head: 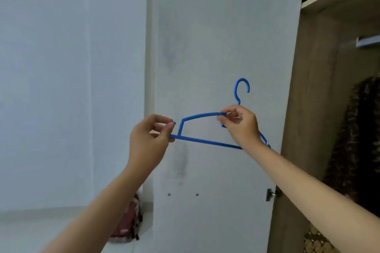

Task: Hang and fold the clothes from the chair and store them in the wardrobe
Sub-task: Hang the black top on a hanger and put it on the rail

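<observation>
Both your hands hold the blue hanger [205, 141] before the white wardrobe door [216, 47]: left hand [150, 139] pinching its end, right hand [239, 124] gripping the shoulder bar by the hook. Such light fingertip holds could let it twist or drop. Beside you, a dark patterned garment [357, 139] crowds the rail [368, 41].

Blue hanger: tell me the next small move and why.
Probably carry the blue hanger away from the wardrobe to fetch a garment. It is bare, held level in front of the white door: the left hand pinches its end, the right hand grips near the hook. No loose garment shows here.
</observation>
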The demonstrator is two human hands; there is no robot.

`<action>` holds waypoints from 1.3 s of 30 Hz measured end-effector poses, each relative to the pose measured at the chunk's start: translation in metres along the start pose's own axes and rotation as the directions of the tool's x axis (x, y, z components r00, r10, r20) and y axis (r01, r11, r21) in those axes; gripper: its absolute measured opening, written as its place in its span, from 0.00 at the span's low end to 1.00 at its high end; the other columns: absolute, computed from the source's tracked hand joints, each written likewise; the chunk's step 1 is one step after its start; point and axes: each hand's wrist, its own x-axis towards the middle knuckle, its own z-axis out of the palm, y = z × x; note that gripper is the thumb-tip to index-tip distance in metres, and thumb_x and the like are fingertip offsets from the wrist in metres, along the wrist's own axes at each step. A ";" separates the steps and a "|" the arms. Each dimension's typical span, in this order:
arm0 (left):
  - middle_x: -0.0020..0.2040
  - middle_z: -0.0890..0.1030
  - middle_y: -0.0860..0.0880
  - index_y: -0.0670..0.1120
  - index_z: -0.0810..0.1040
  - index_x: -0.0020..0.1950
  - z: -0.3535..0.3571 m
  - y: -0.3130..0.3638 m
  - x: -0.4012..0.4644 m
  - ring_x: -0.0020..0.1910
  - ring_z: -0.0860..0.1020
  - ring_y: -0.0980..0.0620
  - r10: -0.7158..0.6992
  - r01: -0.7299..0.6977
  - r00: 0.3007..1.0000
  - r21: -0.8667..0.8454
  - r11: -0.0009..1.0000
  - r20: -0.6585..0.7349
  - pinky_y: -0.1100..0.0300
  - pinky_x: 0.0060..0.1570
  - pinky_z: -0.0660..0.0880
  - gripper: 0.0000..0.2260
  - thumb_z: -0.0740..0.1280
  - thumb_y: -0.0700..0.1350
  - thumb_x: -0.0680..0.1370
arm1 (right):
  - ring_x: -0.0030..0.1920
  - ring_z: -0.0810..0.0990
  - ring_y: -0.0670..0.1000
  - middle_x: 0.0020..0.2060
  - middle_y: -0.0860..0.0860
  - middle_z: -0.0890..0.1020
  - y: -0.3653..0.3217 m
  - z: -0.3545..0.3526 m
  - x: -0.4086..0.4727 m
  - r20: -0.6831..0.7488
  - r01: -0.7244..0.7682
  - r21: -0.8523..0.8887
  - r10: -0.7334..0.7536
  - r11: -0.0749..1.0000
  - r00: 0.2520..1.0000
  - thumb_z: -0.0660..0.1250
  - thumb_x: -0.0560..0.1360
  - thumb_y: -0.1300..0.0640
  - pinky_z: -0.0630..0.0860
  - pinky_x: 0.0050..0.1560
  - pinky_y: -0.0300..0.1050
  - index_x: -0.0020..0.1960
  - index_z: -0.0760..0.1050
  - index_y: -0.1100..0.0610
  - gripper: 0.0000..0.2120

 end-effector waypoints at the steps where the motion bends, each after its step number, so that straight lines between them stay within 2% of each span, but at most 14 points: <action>1: 0.35 0.81 0.47 0.47 0.81 0.43 -0.018 0.001 -0.011 0.33 0.84 0.52 -0.021 0.021 1.000 0.029 0.999 -0.013 0.45 0.43 0.81 0.02 0.70 0.41 0.75 | 0.32 0.82 0.47 0.33 0.51 0.80 -0.006 0.011 -0.013 0.023 -0.010 0.008 0.010 1.000 1.000 0.75 0.70 0.62 0.78 0.40 0.42 0.40 0.78 0.49 0.09; 5: 0.38 0.83 0.47 0.47 0.80 0.43 -0.093 0.005 -0.050 0.35 0.84 0.52 -0.074 0.086 0.992 0.124 0.989 -0.098 0.51 0.40 0.80 0.03 0.69 0.39 0.75 | 0.36 0.83 0.49 0.36 0.52 0.81 -0.039 0.065 -0.057 0.181 -0.034 0.049 0.025 0.998 0.983 0.74 0.71 0.60 0.80 0.42 0.43 0.43 0.78 0.52 0.06; 10: 0.39 0.85 0.53 0.52 0.80 0.47 -0.199 0.017 -0.091 0.37 0.84 0.54 -0.132 0.165 0.981 0.254 0.953 -0.144 0.58 0.38 0.80 0.07 0.66 0.40 0.77 | 0.36 0.82 0.48 0.35 0.50 0.81 -0.094 0.152 -0.112 0.365 0.017 0.132 -0.065 0.991 0.929 0.73 0.72 0.59 0.77 0.37 0.32 0.46 0.79 0.55 0.05; 14: 0.43 0.85 0.49 0.50 0.80 0.52 -0.282 0.027 -0.123 0.39 0.84 0.52 -0.201 0.257 0.959 0.316 0.913 -0.201 0.57 0.41 0.81 0.07 0.65 0.40 0.78 | 0.35 0.83 0.49 0.35 0.50 0.82 -0.135 0.229 -0.161 0.494 0.034 0.231 -0.147 0.972 0.857 0.73 0.73 0.58 0.79 0.39 0.38 0.47 0.79 0.56 0.05; 17: 0.45 0.85 0.48 0.49 0.79 0.54 -0.344 0.033 -0.146 0.39 0.85 0.51 -0.228 0.316 0.930 0.312 0.896 -0.289 0.59 0.40 0.81 0.08 0.65 0.40 0.78 | 0.36 0.83 0.49 0.35 0.51 0.83 -0.170 0.288 -0.198 0.539 0.030 0.317 -0.207 0.948 0.816 0.72 0.73 0.58 0.80 0.40 0.39 0.48 0.79 0.56 0.05; 20: 0.46 0.84 0.47 0.51 0.76 0.59 -0.404 0.038 -0.167 0.40 0.85 0.52 -0.251 0.357 0.909 0.310 0.881 -0.332 0.64 0.37 0.80 0.13 0.64 0.37 0.78 | 0.38 0.83 0.50 0.40 0.53 0.83 -0.203 0.346 -0.233 0.582 0.011 0.390 -0.255 0.921 0.772 0.72 0.73 0.58 0.80 0.40 0.35 0.50 0.79 0.58 0.07; 25: 0.50 0.84 0.47 0.49 0.76 0.63 -0.498 0.036 -0.198 0.44 0.85 0.51 -0.287 0.415 0.882 0.329 0.848 -0.373 0.62 0.43 0.81 0.15 0.64 0.36 0.78 | 0.41 0.81 0.47 0.45 0.51 0.83 -0.255 0.424 -0.289 0.609 0.031 0.491 -0.369 0.870 0.702 0.72 0.73 0.59 0.79 0.44 0.31 0.53 0.78 0.57 0.10; 28: 0.49 0.85 0.46 0.48 0.78 0.60 -0.542 0.028 -0.211 0.44 0.85 0.48 -0.327 0.458 0.824 0.204 0.865 -0.462 0.61 0.41 0.81 0.14 0.64 0.36 0.78 | 0.44 0.80 0.48 0.47 0.51 0.81 -0.272 0.455 -0.311 0.598 0.106 0.566 -0.496 0.818 0.630 0.74 0.71 0.58 0.80 0.49 0.35 0.57 0.77 0.56 0.15; 31: 0.49 0.85 0.45 0.45 0.78 0.61 -0.580 0.013 -0.219 0.45 0.84 0.45 -0.408 0.509 0.759 0.070 0.858 -0.507 0.63 0.37 0.81 0.13 0.64 0.36 0.78 | 0.51 0.77 0.48 0.52 0.53 0.79 -0.269 0.486 -0.324 0.529 0.311 0.607 -0.664 0.731 0.528 0.76 0.69 0.54 0.76 0.53 0.34 0.62 0.75 0.57 0.24; 33: 0.50 0.85 0.43 0.44 0.78 0.60 -0.603 0.000 -0.222 0.45 0.84 0.44 -0.443 0.524 0.724 0.004 0.852 -0.528 0.63 0.36 0.81 0.13 0.64 0.35 0.78 | 0.58 0.73 0.48 0.59 0.55 0.75 -0.259 0.506 -0.327 0.510 0.428 0.591 -0.728 0.683 0.458 0.76 0.67 0.47 0.72 0.58 0.33 0.66 0.71 0.54 0.30; 36: 0.50 0.84 0.42 0.44 0.79 0.59 -0.639 -0.020 -0.216 0.44 0.84 0.44 -0.479 0.522 0.687 -0.088 0.849 -0.547 0.61 0.38 0.81 0.12 0.63 0.34 0.77 | 0.63 0.69 0.52 0.65 0.56 0.69 -0.238 0.542 -0.321 0.539 0.554 0.514 -0.750 0.654 0.385 0.72 0.64 0.33 0.70 0.63 0.43 0.71 0.65 0.51 0.42; 39: 0.50 0.84 0.41 0.43 0.79 0.57 -0.672 -0.042 -0.202 0.44 0.84 0.43 -0.492 0.523 0.668 -0.118 0.844 -0.559 0.58 0.41 0.80 0.12 0.63 0.34 0.77 | 0.63 0.70 0.53 0.66 0.55 0.70 -0.218 0.589 -0.308 0.588 0.588 0.451 -0.719 0.671 0.369 0.68 0.61 0.26 0.72 0.63 0.53 0.73 0.63 0.51 0.49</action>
